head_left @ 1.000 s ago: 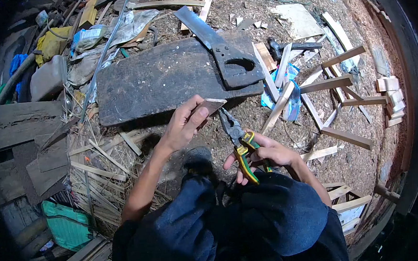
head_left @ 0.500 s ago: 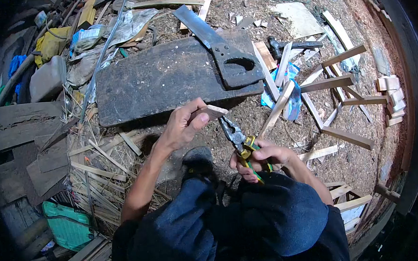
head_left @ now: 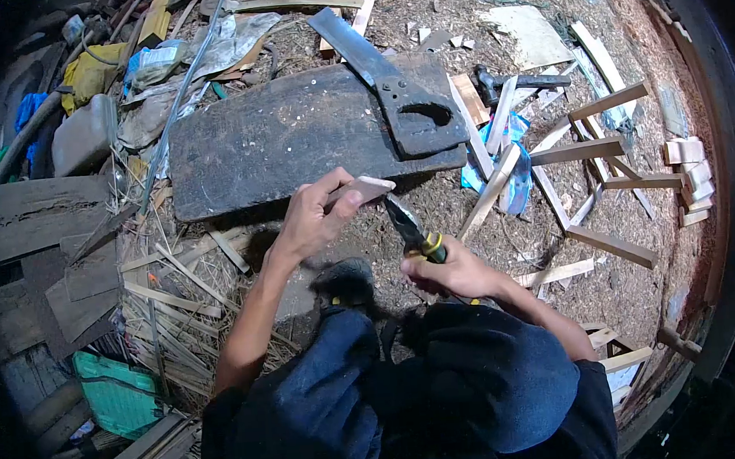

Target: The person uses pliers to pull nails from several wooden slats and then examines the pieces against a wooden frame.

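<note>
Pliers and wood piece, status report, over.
Left hand pinches small wood piece. Right hand closed on pliers, jaws at the piece's edge. Dark board with saw lies beyond, apart.

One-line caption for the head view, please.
Left hand holds a small wood piece while the right hand grips pliers at its edge, beside a dark board and saw.

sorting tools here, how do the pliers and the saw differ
The pliers are gripped in the right hand; the saw lies untouched on the dark board. The pliers are small with yellow-green handles; the saw is larger and all dark. The pliers' nose points at the wood piece in the left hand.
</note>
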{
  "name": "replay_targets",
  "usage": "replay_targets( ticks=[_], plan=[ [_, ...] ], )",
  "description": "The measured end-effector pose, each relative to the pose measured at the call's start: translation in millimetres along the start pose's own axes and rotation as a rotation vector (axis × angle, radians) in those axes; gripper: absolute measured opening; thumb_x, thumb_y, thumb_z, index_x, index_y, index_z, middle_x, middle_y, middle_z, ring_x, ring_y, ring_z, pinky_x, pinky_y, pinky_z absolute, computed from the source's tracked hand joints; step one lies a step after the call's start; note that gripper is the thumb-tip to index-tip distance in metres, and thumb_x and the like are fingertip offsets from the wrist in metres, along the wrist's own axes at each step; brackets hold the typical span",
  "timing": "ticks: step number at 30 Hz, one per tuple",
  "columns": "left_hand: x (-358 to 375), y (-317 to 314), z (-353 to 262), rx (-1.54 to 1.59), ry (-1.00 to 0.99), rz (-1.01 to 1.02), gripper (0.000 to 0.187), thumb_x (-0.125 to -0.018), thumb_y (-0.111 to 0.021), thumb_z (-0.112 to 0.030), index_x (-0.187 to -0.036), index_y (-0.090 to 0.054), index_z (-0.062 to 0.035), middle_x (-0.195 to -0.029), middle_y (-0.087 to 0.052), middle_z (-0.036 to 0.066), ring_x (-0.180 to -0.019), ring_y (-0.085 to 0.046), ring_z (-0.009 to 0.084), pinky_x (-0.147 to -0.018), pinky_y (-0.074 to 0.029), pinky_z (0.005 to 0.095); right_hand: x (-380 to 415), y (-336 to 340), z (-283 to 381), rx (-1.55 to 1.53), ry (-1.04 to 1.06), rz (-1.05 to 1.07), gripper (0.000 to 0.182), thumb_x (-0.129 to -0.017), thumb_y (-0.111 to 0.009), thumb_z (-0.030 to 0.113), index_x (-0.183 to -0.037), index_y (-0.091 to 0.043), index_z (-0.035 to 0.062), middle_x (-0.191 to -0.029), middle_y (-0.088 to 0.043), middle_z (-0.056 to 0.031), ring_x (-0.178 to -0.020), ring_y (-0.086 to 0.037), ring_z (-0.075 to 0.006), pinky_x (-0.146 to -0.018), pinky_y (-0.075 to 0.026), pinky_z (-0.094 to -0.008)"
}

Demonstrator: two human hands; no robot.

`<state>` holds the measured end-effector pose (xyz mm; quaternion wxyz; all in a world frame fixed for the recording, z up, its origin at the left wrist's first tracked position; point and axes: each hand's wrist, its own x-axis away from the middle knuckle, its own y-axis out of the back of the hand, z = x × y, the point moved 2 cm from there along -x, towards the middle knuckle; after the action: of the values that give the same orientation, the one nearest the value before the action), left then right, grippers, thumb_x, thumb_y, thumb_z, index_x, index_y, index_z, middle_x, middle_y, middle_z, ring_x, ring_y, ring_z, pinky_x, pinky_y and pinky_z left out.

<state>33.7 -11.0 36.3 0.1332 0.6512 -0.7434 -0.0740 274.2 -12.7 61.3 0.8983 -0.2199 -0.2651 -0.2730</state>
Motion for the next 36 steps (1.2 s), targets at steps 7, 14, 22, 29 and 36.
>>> replay_targets(
  ticks=[7, 14, 22, 29, 36],
  plan=[
    [4.4, -4.0, 3.9, -0.086, 0.129, -0.069, 0.043, -0.096, -0.060, -0.048, -0.103, -0.063, -0.0063, -0.068, -0.060, 0.011, -0.061, -0.053, 0.0137, -0.059, -0.044, 0.0333, -6.0, 16.4, -5.0, 0.641, 0.105, -0.511, 0.023, -0.089, -0.063, 0.007, -0.106, -0.048, 0.0027, -0.075, -0.060, -0.0238, -0.073, -0.061, -0.0455, -0.063, -0.046, -0.0474],
    [4.1, -4.9, -4.0, -0.096, 0.102, -0.099, 0.048, -0.096, -0.058, -0.054, -0.104, -0.063, -0.0065, -0.070, -0.062, 0.013, -0.060, -0.053, 0.0169, -0.060, -0.044, 0.0361, -1.7, 17.8, -7.1, 0.741, 0.237, -0.591, 0.034, -0.078, -0.056, -0.004, -0.109, -0.043, -0.0002, -0.084, -0.061, -0.0315, -0.081, -0.059, -0.0528, -0.069, -0.045, -0.0570],
    [6.2, -0.5, -17.3, -0.134, 0.058, -0.119, 0.052, -0.095, -0.056, -0.057, -0.104, -0.061, -0.0054, -0.075, -0.065, 0.015, -0.065, -0.060, 0.0238, -0.067, -0.048, 0.0377, 0.5, 17.9, -0.3, 0.552, 0.284, -0.349, 0.029, -0.091, -0.064, 0.003, -0.116, -0.048, 0.0021, -0.094, -0.062, -0.0130, -0.088, -0.063, -0.0216, -0.077, -0.049, -0.0385],
    [7.1, -1.2, -21.0, -0.161, 0.049, -0.100, 0.045, -0.096, -0.059, -0.050, -0.104, -0.060, -0.0056, -0.074, -0.065, 0.015, -0.063, -0.062, 0.0246, -0.063, -0.048, 0.0377, 2.7, 15.1, -3.1, 0.328, 0.325, -0.290, 0.029, -0.096, -0.065, 0.026, -0.109, -0.050, 0.0043, -0.084, -0.058, -0.0136, -0.081, -0.058, -0.0236, -0.074, -0.047, -0.0404],
    [2.3, 0.6, -32.3, -0.337, 0.003, -0.076, 0.043, -0.095, -0.061, -0.047, -0.102, -0.056, -0.0044, -0.077, -0.066, 0.018, -0.073, -0.068, 0.0379, -0.063, -0.049, 0.0414, 1.4, 10.5, 14.6, 0.462, 0.171, -0.299, 0.031, -0.097, -0.062, 0.030, -0.109, -0.053, 0.0024, -0.087, -0.059, -0.0116, -0.084, -0.059, -0.0226, -0.076, -0.047, -0.0389]
  ],
)
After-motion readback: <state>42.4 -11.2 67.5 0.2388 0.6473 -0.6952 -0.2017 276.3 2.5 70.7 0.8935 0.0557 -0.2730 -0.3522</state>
